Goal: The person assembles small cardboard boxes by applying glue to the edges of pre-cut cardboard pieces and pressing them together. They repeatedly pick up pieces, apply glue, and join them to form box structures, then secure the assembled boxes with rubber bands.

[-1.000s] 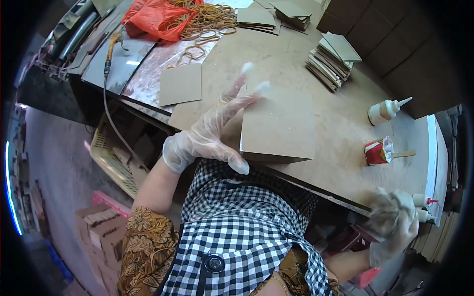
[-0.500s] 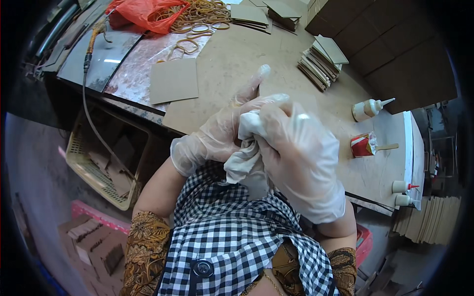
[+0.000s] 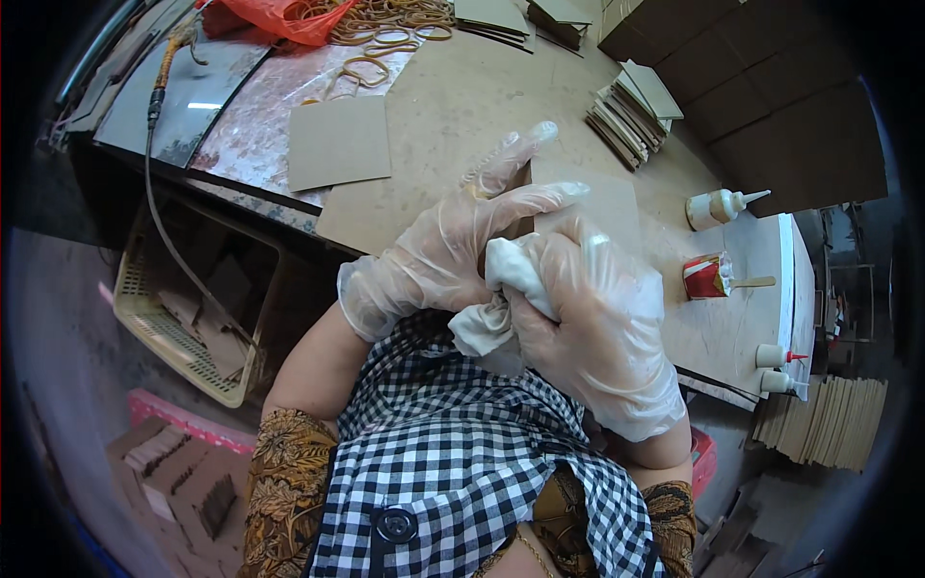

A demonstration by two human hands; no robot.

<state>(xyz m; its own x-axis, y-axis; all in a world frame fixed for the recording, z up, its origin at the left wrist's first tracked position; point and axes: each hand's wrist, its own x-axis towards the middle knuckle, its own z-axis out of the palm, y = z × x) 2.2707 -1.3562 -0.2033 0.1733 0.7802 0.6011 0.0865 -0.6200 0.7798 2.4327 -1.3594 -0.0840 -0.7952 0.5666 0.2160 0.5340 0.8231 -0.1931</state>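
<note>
My left hand [image 3: 453, 231], in a clear plastic glove, reaches across in front of me with two fingers stretched apart. Between and beyond them shows a brown board [image 3: 602, 200], which the hand appears to hold; much of it is hidden behind my hands. My right hand [image 3: 602, 328], gloved too, is closed round a crumpled whitish cloth [image 3: 487, 323], bunched against the left hand. Left of my hands, a square brown board [image 3: 339, 143] lies flat on the table.
A stack of boards [image 3: 631, 114], a glue bottle [image 3: 713, 209] and a red-and-white tub [image 3: 708, 276] with a wooden stick stand to the right. Rubber bands [image 3: 385, 29] and a red plastic bag [image 3: 289, 17] lie at the far left. Below the table edge is a plastic basket [image 3: 183, 356].
Both hands have shifted slightly to the right with the cloth. More of the brown board shows beyond my left fingers.
</note>
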